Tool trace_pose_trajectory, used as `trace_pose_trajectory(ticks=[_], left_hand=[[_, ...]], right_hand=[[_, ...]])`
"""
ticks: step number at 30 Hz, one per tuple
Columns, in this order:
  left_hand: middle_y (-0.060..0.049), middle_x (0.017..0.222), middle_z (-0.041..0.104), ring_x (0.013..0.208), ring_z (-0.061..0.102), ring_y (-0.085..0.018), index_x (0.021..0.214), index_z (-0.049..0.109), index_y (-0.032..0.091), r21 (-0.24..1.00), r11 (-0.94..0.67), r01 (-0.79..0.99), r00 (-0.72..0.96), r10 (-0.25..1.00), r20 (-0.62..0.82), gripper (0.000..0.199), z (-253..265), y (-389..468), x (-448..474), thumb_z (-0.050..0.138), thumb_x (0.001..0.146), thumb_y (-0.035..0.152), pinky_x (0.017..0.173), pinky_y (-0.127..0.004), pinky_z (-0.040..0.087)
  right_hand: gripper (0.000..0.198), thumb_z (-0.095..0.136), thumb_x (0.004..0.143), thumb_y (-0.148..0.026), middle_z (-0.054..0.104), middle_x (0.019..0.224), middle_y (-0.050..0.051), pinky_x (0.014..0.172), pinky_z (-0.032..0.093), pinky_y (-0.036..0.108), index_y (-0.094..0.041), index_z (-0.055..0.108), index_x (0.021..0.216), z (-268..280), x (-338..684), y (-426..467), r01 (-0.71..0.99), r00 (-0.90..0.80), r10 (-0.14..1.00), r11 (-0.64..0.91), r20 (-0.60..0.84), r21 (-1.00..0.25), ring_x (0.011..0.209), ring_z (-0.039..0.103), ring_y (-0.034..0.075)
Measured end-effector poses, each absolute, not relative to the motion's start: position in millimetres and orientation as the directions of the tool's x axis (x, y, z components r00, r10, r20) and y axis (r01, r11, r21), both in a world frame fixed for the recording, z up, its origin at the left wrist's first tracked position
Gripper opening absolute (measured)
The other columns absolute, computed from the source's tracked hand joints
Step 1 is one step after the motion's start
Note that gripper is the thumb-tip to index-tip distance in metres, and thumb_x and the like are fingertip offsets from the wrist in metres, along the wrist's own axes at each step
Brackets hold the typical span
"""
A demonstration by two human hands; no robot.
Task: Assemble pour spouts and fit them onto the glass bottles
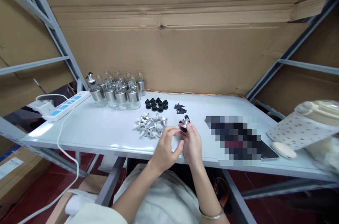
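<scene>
My right hand (pixel 192 144) is closed around a bottle pour spout (pixel 185 124) with a silver body, a black tip and a black base. Close beside it, my left hand (pixel 166 148) has its thumb held apart, and its fingertips are at the spout's base. Just left of the hands lies a pile of silver spout parts (pixel 151 125). Behind that pile sit several black round caps (pixel 156 104). Small black spout tips (pixel 180 108) form a little heap to the right of the caps.
Glass bottles with metal sleeves (pixel 121 96) stand at the back left, one topped by a spout (pixel 90 78). A power strip (pixel 66 106) lies at the table's left end. On the right are a blurred dark item (pixel 235 139), a white oval object (pixel 283 150) and a dotted container (pixel 302 125).
</scene>
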State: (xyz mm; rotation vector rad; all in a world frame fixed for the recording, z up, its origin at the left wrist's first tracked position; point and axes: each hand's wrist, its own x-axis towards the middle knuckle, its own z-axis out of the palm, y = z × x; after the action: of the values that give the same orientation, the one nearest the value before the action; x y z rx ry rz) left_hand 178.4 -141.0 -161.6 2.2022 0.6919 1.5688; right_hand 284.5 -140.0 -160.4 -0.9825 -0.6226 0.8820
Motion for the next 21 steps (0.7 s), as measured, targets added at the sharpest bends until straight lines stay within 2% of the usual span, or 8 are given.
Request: trace_pose_trajectory(ticks=[3, 6, 10, 13, 16, 18, 21], left_hand=[[-0.004, 0.094, 0.053, 0.070, 0.053, -0.011, 0.123, 0.035, 0.020, 0.790, -0.608, 0.077, 0.350, 0.759, 0.550, 0.041, -160, -139, 184, 0.052, 0.086, 0.023, 0.062, -0.024, 0.046], [0.002, 0.079, 0.048, 0.060, 0.050, -0.008, 0.123, 0.034, 0.019, 0.926, -0.374, -0.046, 0.425, 0.832, 0.357, 0.043, -152, -134, 186, 0.053, 0.086, 0.029, 0.052, -0.019, 0.040], [0.007, 0.065, 0.042, 0.046, 0.040, -0.005, 0.116, 0.040, 0.018, 0.970, -0.214, -0.116, 0.470, 0.849, 0.243, 0.036, -147, -133, 183, 0.046, 0.089, 0.040, 0.045, -0.018, 0.032], [0.007, 0.064, 0.042, 0.046, 0.037, -0.005, 0.106, 0.043, 0.017, 0.974, -0.210, -0.080, 0.531, 0.819, 0.220, 0.037, -149, -135, 177, 0.047, 0.087, 0.048, 0.045, -0.018, 0.030], [0.007, 0.061, 0.043, 0.046, 0.039, -0.006, 0.100, 0.040, 0.018, 0.973, -0.212, -0.093, 0.569, 0.791, 0.227, 0.040, -152, -136, 173, 0.043, 0.086, 0.056, 0.046, -0.018, 0.030], [0.009, 0.054, 0.039, 0.045, 0.038, -0.007, 0.094, 0.038, 0.019, 0.976, -0.203, -0.076, 0.571, 0.794, 0.210, 0.038, -152, -136, 173, 0.035, 0.088, 0.057, 0.046, -0.019, 0.030], [0.009, 0.052, 0.037, 0.046, 0.037, -0.008, 0.086, 0.036, 0.020, 0.981, -0.193, 0.016, 0.556, 0.817, 0.152, 0.028, -147, -136, 173, 0.034, 0.090, 0.048, 0.047, -0.020, 0.030]], right_hand=[[0.027, 0.059, 0.073, -0.045, 0.053, 0.066, -0.002, 0.053, 0.040, 0.022, -0.018, 0.057, 0.072, -157, 285, -145, -0.392, 0.437, 0.898, 0.245, 0.055, -0.887, 0.057, 0.047, 0.011], [0.025, 0.055, 0.076, -0.040, 0.047, 0.059, -0.004, 0.048, 0.037, 0.021, -0.019, 0.050, 0.064, -158, 283, -147, -0.358, 0.400, 0.913, 0.238, 0.082, -0.903, 0.053, 0.044, 0.010], [0.027, 0.051, 0.076, -0.039, 0.038, 0.052, -0.006, 0.041, 0.029, 0.020, -0.020, 0.045, 0.058, -162, 283, -148, -0.266, 0.408, 0.904, 0.252, 0.128, -0.931, 0.045, 0.035, 0.009], [0.030, 0.048, 0.076, -0.040, 0.037, 0.047, -0.005, 0.038, 0.028, 0.022, -0.020, 0.043, 0.053, -162, 283, -152, -0.160, 0.361, 0.913, 0.260, 0.189, -0.952, 0.041, 0.035, 0.010], [0.030, 0.046, 0.075, -0.038, 0.039, 0.042, -0.004, 0.037, 0.029, 0.023, -0.021, 0.043, 0.051, -159, 281, -157, -0.110, 0.301, 0.926, 0.270, 0.227, -0.957, 0.038, 0.037, 0.011], [0.029, 0.046, 0.073, -0.036, 0.039, 0.039, -0.004, 0.036, 0.029, 0.023, -0.021, 0.041, 0.049, -157, 280, -159, -0.097, 0.268, 0.933, 0.273, 0.239, -0.957, 0.036, 0.035, 0.010], [0.030, 0.047, 0.070, -0.032, 0.036, 0.038, -0.005, 0.038, 0.029, 0.022, -0.021, 0.037, 0.044, -152, 282, -161, -0.017, 0.235, 0.931, 0.290, 0.278, -0.957, 0.037, 0.033, 0.009]])
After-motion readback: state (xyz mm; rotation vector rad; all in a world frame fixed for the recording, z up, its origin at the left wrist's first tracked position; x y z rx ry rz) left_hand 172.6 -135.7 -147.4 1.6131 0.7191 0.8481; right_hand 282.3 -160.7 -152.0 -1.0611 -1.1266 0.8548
